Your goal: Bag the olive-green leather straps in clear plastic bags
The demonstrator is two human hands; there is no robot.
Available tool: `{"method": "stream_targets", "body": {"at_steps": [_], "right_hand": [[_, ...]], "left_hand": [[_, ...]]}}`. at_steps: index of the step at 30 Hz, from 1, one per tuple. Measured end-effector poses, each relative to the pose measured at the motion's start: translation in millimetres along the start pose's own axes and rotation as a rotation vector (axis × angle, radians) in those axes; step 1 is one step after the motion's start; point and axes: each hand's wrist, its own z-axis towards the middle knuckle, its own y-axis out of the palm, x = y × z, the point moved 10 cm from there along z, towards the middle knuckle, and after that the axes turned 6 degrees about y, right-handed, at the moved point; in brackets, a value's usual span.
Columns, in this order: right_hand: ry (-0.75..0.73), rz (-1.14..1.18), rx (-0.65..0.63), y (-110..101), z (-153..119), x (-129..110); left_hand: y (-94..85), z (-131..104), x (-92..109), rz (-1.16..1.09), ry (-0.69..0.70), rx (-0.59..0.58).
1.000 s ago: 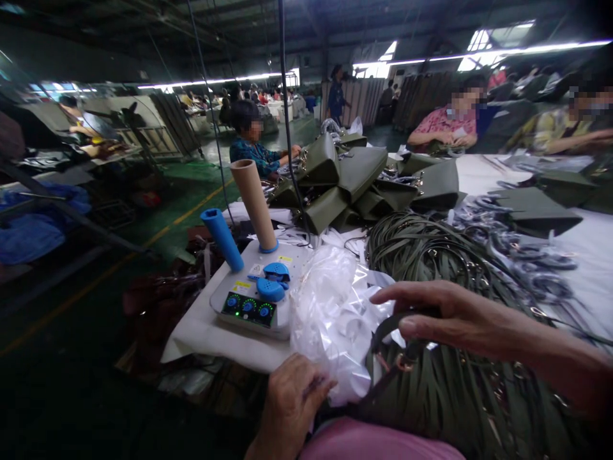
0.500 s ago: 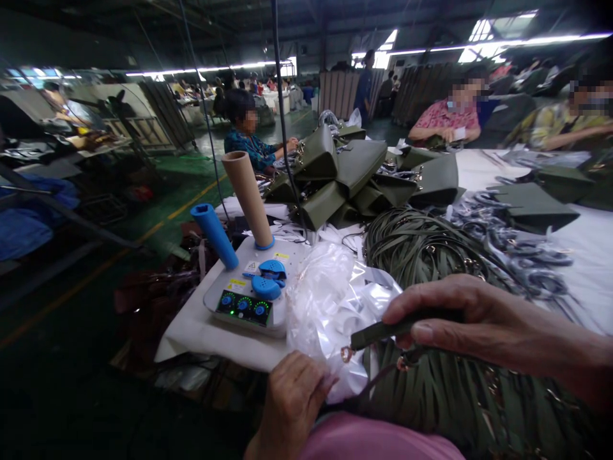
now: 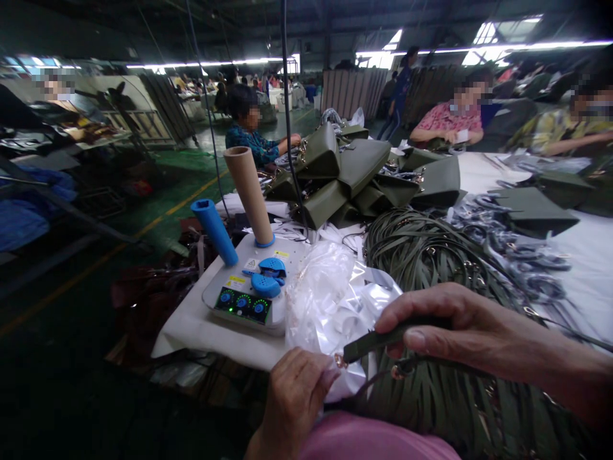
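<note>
My right hand point(image 3: 445, 326) is closed around a dark green leather strap point(image 3: 368, 345), folded into a flat bundle, with rose-gold metal fittings at its end. My left hand point(image 3: 299, 390) is in a pinch at the near edge of a crumpled heap of clear plastic film point(image 3: 330, 294); a bit of film shows at its fingertips. One metal clasp point(image 3: 340, 360) of the strap is right beside the left fingertips; whether they touch is unclear. Below the right hand, many similar green straps point(image 3: 431, 402) hang over the table edge.
A white device point(image 3: 287, 252) with blue knobs, a cardboard tube point(image 3: 246, 195) and a blue tube point(image 3: 215, 233) stands at left. Green handbags point(image 3: 364, 163) are piled behind coiled straps point(image 3: 421, 246). A black cable point(image 3: 286, 96) hangs down. Co-workers point(image 3: 251, 131) sit around the table.
My right hand has moved slightly left and down, bringing the strap's metal clasp up to my left fingertips. The left hand has barely moved. A person in the background has walked right.
</note>
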Motion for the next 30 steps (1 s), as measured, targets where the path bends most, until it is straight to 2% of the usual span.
{"method": "stream_targets", "body": {"at_steps": [9,13,18,23,26,28,30], "right_hand": [[0.064,0.076,-0.027,6.7,10.0,22.4],[0.098,0.071,-0.052,14.4,15.0,26.1],[0.069,-0.025,-0.055,17.6,20.8,24.0],[0.061,-0.081,-0.069,16.0,23.7,30.6],[0.063,-0.108,-0.079,23.3,29.4,38.2],[0.053,-0.124,-0.094,33.4,35.0,42.0],[0.058,-0.116,-0.06,38.0,40.9,45.7]], "left_hand": [[-3.3,0.7,8.8,0.03,0.063,0.057],[3.7,0.9,3.7,-0.079,-0.009,0.041],[10.7,-1.4,0.4,-0.194,-0.067,0.018],[7.5,-8.1,1.1,-0.147,-0.041,0.044],[9.7,-6.8,6.0,-0.136,-0.028,0.046],[18.2,-3.6,5.5,-0.19,-0.087,0.026],[33.4,-4.1,-7.0,-0.329,-0.29,-0.01]]}}
